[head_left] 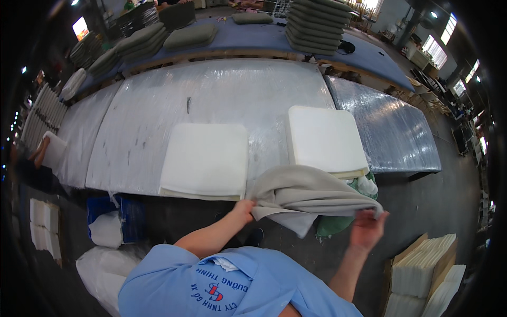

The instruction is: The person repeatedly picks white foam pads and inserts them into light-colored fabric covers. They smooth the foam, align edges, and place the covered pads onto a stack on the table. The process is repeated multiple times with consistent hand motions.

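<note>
A loose grey fabric cover [301,191] stretches between my two hands, its folds hanging at the near edge of the plastic-wrapped table [142,105]. My left hand [244,210] is closed on the cover's left edge. At the right end my right hand [368,227] grips the cloth, though its fingers are partly smeared by motion. Just beyond the fabric lies a white foam seat pad [327,137] on the right. Another white foam pad [205,158] lies left of it, close to my left hand.
Behind runs a blue-topped table [253,39] with a tall stack of grey-green cushions [317,26]. Boxed white foam pieces [422,269] stand on the floor at right. A blue crate [132,216] and a white plastic bag [105,274] sit at left. Another person's hand [43,145] shows far left.
</note>
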`<move>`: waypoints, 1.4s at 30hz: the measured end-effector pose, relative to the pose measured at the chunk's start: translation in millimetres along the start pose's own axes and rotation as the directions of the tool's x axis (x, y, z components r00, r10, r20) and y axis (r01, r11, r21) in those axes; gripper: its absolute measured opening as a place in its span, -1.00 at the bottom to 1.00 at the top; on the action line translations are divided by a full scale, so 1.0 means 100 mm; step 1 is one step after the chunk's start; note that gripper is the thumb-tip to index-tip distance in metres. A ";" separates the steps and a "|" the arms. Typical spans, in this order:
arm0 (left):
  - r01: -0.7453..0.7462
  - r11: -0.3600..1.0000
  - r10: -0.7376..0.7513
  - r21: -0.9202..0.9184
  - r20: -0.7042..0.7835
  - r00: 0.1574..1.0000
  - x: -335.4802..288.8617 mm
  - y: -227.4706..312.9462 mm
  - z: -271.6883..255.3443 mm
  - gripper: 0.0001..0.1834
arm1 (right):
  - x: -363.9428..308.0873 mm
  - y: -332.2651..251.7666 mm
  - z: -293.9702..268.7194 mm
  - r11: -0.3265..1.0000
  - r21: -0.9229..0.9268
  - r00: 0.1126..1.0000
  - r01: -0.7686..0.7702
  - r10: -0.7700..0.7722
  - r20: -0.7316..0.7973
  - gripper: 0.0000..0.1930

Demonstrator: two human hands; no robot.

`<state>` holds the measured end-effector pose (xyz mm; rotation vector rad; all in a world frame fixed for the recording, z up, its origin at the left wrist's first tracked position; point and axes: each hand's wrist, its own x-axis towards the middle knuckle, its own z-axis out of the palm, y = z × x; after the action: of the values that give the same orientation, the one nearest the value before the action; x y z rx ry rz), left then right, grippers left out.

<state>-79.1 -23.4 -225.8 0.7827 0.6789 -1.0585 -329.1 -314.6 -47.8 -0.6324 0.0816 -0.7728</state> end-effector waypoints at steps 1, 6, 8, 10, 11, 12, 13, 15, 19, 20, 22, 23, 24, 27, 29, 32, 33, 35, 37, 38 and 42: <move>0.022 0.993 -0.019 -0.118 0.025 1.000 -0.02 0.18 0.16 -0.58 | -0.12 -0.41 -0.32 0.997 -0.016 0.992 0.072 -0.073 -0.105 -0.57; -0.337 0.881 0.214 0.331 0.358 0.909 -0.60 0.29 1.23 -0.62 | -0.49 -0.12 -0.53 0.996 -0.078 0.948 0.030 -0.053 -0.315 -0.56; -0.515 0.642 0.291 0.567 0.441 0.849 -0.69 0.18 1.47 -0.71 | -0.31 0.77 -0.19 0.969 -0.187 0.978 -0.160 0.131 -0.162 -0.67; -0.608 0.166 0.237 0.776 0.567 0.789 -0.84 -0.21 1.80 -0.74 | -0.36 1.38 -0.13 0.929 -0.170 0.944 -0.330 0.319 -0.088 -0.68; -0.739 -0.064 0.170 0.671 0.737 0.654 -0.97 -0.51 2.02 -0.72 | -0.40 1.53 -0.44 0.916 -0.135 0.926 -0.378 0.376 -0.041 -0.64; -0.780 -0.306 0.156 0.546 0.837 0.525 -1.04 -0.67 2.05 -0.70 | -0.43 1.76 -0.44 0.884 -0.202 0.906 -0.422 0.422 -0.046 -0.63; -0.786 -0.518 0.156 0.337 0.941 0.301 -1.02 -0.69 1.89 -0.69 | -0.44 1.99 -0.22 0.835 -0.283 0.874 -0.471 0.485 -0.023 -0.63; -0.846 -0.438 0.096 0.304 0.951 0.293 -1.10 -0.84 1.70 -0.72 | -0.50 2.03 0.04 0.773 -0.410 0.847 -0.485 0.531 -0.001 -0.62; -0.916 -0.217 -0.165 0.338 0.912 0.375 -1.60 -1.01 1.50 -0.74 | -0.55 1.57 0.29 0.723 -0.574 0.879 -0.385 0.477 0.012 -0.61; -0.946 -0.155 -0.193 0.284 0.931 0.311 -1.70 -0.98 1.44 -0.73 | -0.54 1.50 0.35 0.716 -0.598 0.886 -0.361 0.463 0.019 -0.61; -0.922 -0.127 -0.198 0.367 0.901 0.386 -1.84 -0.78 1.47 -0.67 | -0.49 1.45 0.42 0.704 -0.630 0.898 -0.328 0.439 0.023 -0.60; -0.907 -0.108 -0.203 0.407 0.884 0.421 -1.90 -0.66 1.48 -0.64 | -0.45 1.46 0.43 0.698 -0.641 0.903 -0.318 0.429 0.021 -0.60; -0.937 -0.162 -0.205 0.310 0.918 0.339 -1.96 -0.49 1.45 -0.58 | -0.40 1.50 0.44 0.697 -0.648 0.907 -0.308 0.420 0.020 -0.59; -0.951 -0.060 0.149 0.305 0.944 0.293 -2.33 0.00 1.34 -0.64 | -0.26 1.56 0.47 0.703 -0.658 0.921 -0.271 0.387 0.034 -0.58; -0.902 -0.238 0.568 0.360 0.805 0.172 -2.14 0.31 1.06 -0.69 | -0.11 1.65 0.53 0.703 -0.668 0.919 -0.243 0.387 0.072 -0.57; -0.876 -0.022 0.745 0.482 0.592 0.308 -1.86 0.51 0.96 -0.72 | 0.11 1.84 0.58 0.706 -0.675 0.913 -0.214 0.390 0.118 -0.56; -0.874 0.025 0.748 0.485 0.571 0.338 -1.79 0.52 0.97 -0.73 | 0.18 1.89 0.58 0.707 -0.676 0.912 -0.208 0.390 0.127 -0.56; -0.875 0.089 0.725 0.476 0.571 0.384 -1.71 0.46 0.98 -0.77 | 0.20 2.04 0.52 0.698 -0.683 0.898 -0.215 0.416 0.142 -0.55; -0.876 0.122 0.721 0.466 0.565 0.401 -1.68 0.41 0.99 -0.79 | 0.21 2.19 0.47 0.694 -0.684 0.884 -0.224 0.440 0.157 -0.54; -0.865 0.189 0.726 0.465 0.527 0.442 -1.66 0.40 0.99 -0.82 | 0.17 2.22 0.47 0.689 -0.688 0.876 -0.228 0.453 0.163 -0.54; -0.846 0.030 0.596 0.532 0.670 0.442 -1.65 0.38 0.97 -0.77 | 0.07 2.05 0.47 0.647 -0.738 0.867 -0.194 0.465 0.180 -0.52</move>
<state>-89.1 -11.2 -31.5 1.5850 -0.6610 -0.3567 -181.6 -184.9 -123.7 -1.4471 0.1599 -0.2143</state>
